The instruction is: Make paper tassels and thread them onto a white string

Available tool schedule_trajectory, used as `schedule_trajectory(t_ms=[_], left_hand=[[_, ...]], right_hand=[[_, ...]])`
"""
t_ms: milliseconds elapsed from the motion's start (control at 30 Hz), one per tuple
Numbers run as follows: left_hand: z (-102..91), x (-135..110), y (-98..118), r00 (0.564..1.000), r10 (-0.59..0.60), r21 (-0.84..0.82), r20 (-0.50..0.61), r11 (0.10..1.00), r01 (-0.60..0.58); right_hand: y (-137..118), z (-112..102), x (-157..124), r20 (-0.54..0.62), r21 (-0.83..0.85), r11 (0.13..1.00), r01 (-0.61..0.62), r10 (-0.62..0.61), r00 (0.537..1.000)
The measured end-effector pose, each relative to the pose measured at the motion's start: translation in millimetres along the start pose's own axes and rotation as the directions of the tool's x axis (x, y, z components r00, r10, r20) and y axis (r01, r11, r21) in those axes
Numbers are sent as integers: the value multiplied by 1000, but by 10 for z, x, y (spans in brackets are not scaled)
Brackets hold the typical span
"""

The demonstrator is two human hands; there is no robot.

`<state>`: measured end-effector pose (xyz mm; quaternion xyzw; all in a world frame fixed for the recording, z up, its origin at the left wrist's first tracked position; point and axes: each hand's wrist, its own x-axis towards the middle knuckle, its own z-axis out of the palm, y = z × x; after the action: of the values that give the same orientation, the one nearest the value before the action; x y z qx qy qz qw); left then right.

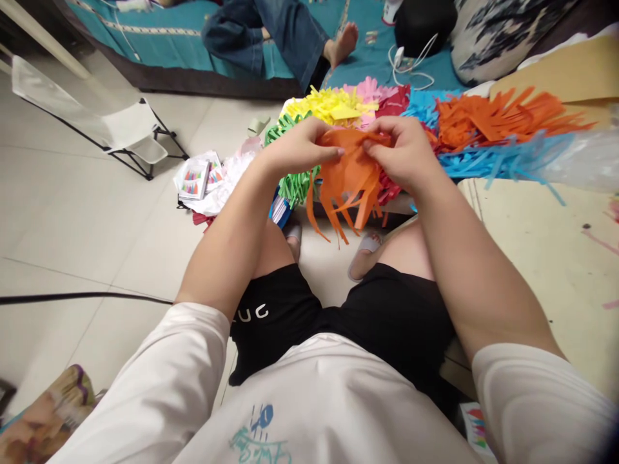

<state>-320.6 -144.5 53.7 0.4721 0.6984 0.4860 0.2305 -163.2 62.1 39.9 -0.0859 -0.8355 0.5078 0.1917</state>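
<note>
Between my hands is a piece of orange tissue paper (349,169), its lower edge cut into strips that hang down. My left hand (309,147) pinches its left upper side with thumb and fingers. On the right, my right hand (397,149) grips the upper right part, thumb in front. Behind the hands lie heaps of fringed paper: yellow fringe (329,106), green fringe (296,187), pink fringe (366,93), and dark red fringe (394,105). Farther right are orange fringe (503,119) and blue fringe (474,164).
A pale table (541,258) stands at my right. Printed packets (194,179) lie on crumpled white plastic at left, near a folding chair (128,125). Another person's jeans-clad legs (290,38) rest on a teal-covered sofa (169,38). A black cable (87,298) crosses the floor.
</note>
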Motion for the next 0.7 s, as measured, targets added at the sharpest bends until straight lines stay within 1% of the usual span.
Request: schedule_trajectory(t_ms=[67, 133, 167, 233, 333, 400, 467, 533, 567, 633, 700], left_hand=[[-18, -3, 23, 1000, 9, 27, 16, 1000, -10], [-34, -23, 107, 999, 23, -11, -47, 1000, -24], [-39, -34, 165, 997, 26, -45, -79, 999, -30], [-37, -48, 294, 995, 25, -118, -94, 992, -36], [-8, -62, 450, 998, -4, -229, -63, 973, -11], [-1, -115, 489, 996, -67, -303, -61, 952, 46], [-46, -236, 473, 988, -148, -348, -52, 930, 121], [-166, -415, 418, 982, -183, -354, -36, 922, 159], [-254, -514, 383, 984, -174, -355, -48, 923, 146], [-464, -706, 312, 985, -170, -330, -23, 931, 153], [-690, -878, 247, 991, -133, -233, -16, 964, 126]], right_hand=[[-12, -2, 10, -71, -69, 998, -2, -3, 997], [-23, 25, 20, -122, -86, 996, -1, -10, 992], [-29, 46, 23, -132, -51, 999, -4, -3, 991], [-42, 97, 23, -120, 90, 996, -17, 28, 992], [-50, 169, 16, -94, 295, 955, -17, 47, 994], [-46, 213, 8, -81, 409, 912, -2, 38, 996], [-55, 269, -10, -54, 510, 860, 1, 31, 998], [-106, 344, -49, -15, 571, 821, -20, 34, 999], [-154, 388, -79, 6, 585, 810, -36, 40, 999], [-291, 481, -155, 58, 606, 791, -77, 53, 997], [-452, 571, -243, 129, 638, 762, -109, 33, 991]])
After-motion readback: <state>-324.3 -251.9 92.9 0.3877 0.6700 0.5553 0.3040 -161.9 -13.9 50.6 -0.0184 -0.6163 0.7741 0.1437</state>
